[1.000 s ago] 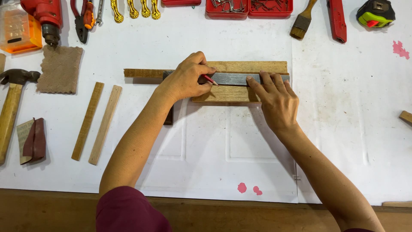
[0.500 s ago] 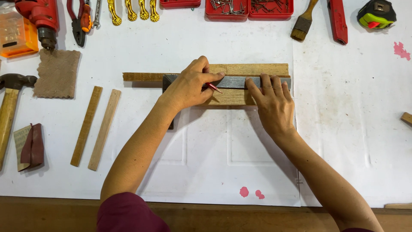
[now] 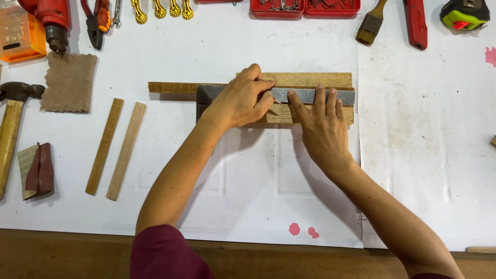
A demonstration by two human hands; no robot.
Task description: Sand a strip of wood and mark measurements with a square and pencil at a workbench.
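While the right hand (image 3: 323, 126) presses flat, fingers spread, on the metal square (image 3: 315, 95), the left hand (image 3: 238, 101) pinches a pencil (image 3: 275, 101).

Bright, even overhead light; soft shadows, seemingly sharp.

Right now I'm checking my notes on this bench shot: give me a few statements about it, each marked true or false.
1. The right hand presses flat on the metal ruler. True.
2. The left hand grips the hammer. False: it rests on the wooden board, pinching a small marking tool.
3. Two thin wooden strips lie left of the arms. True.
4. The paintbrush lies on the board. False: it lies apart, near the top edge.
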